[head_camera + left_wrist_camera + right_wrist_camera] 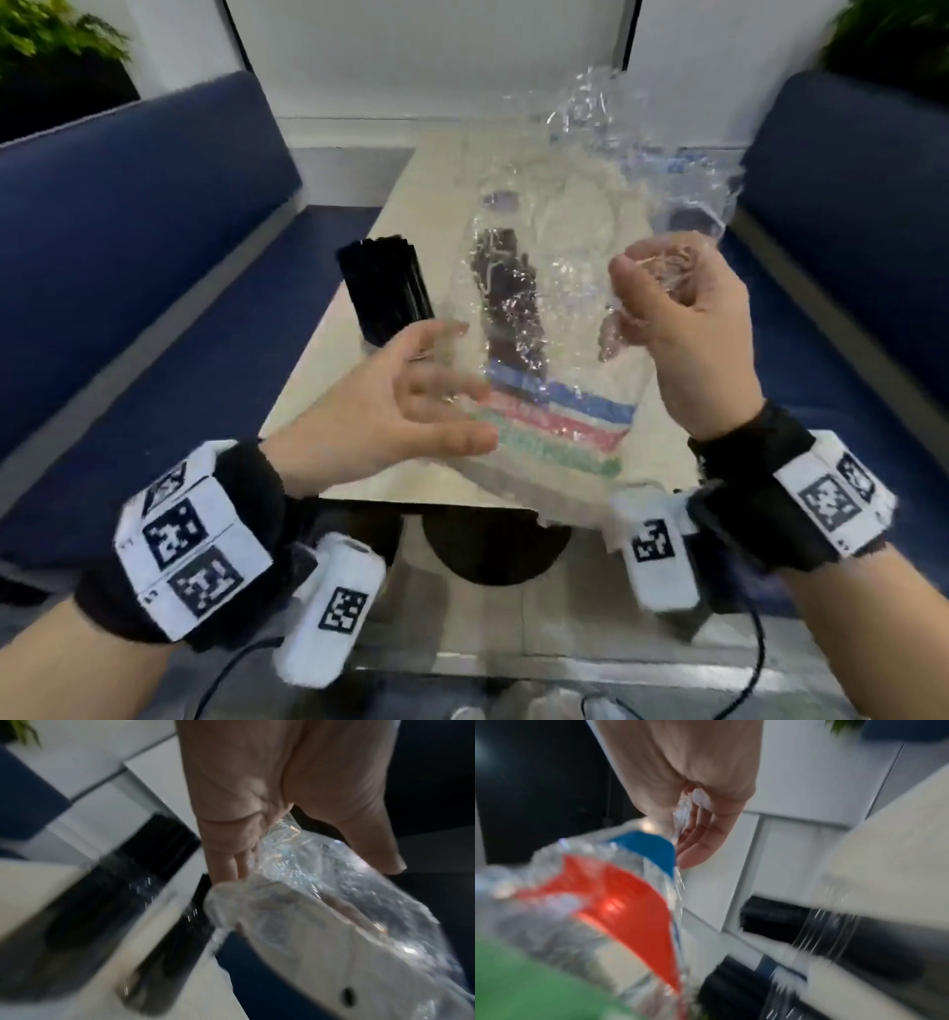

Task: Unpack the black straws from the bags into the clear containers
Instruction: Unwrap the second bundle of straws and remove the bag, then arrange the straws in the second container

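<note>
A crumpled clear plastic bag (560,411) with blue, red and green stripes hangs in the air over the table. My right hand (667,303) grips a bunched part of it at the upper right; the right wrist view shows the fingers of that hand (695,817) curled round the film (618,902). My left hand (436,390) is spread open, its fingers touching the bag's left side (334,923). A clear container full of black straws (390,293) stands on the table to the left. A second dark bundle of straws (513,308) shows through the bag.
The narrow beige table (328,370) runs away from me between two blue sofas (128,231) (847,205). Green plants stand in both far corners. Another piece of clear plastic (683,205) lies at the table's far right. The wrist views are blurred.
</note>
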